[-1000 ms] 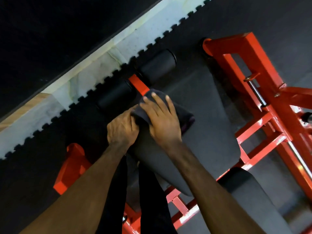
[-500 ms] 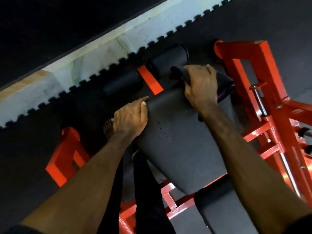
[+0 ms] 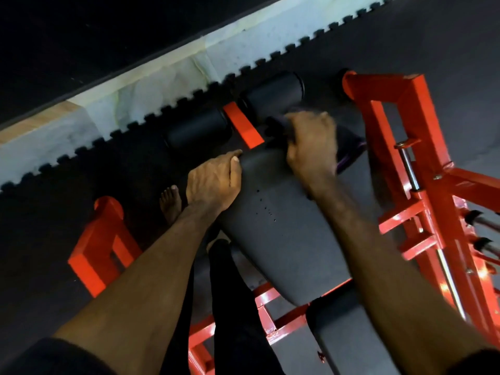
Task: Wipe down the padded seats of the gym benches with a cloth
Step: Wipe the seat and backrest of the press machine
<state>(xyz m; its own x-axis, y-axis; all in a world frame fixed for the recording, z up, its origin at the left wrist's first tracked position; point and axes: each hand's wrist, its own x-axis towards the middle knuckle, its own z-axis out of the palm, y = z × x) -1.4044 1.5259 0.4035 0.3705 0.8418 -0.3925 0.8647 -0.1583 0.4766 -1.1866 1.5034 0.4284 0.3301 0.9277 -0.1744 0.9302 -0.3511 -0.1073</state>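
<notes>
A dark padded bench seat (image 3: 284, 234) on a red frame runs from the middle toward the lower right. At its far end my right hand (image 3: 308, 142) grips a dark cloth with a purple edge (image 3: 349, 150), pressed on the pad; the hand is motion-blurred. My left hand (image 3: 213, 182) rests on the seat's left edge, thumb on top and fingers hidden over the side. A second pad (image 3: 351, 339) lies at the lower right.
Two black foam rollers (image 3: 273, 94) (image 3: 197, 128) flank a red bar (image 3: 242, 127) beyond the seat. Red frame uprights (image 3: 400, 136) stand right, a red foot (image 3: 100, 244) left. My bare foot (image 3: 170, 203) and dark-trousered leg are on the black floor mat.
My right hand carried the cloth from the seat's left side near the red bar across to the far right end. The left hand stayed on the left edge.
</notes>
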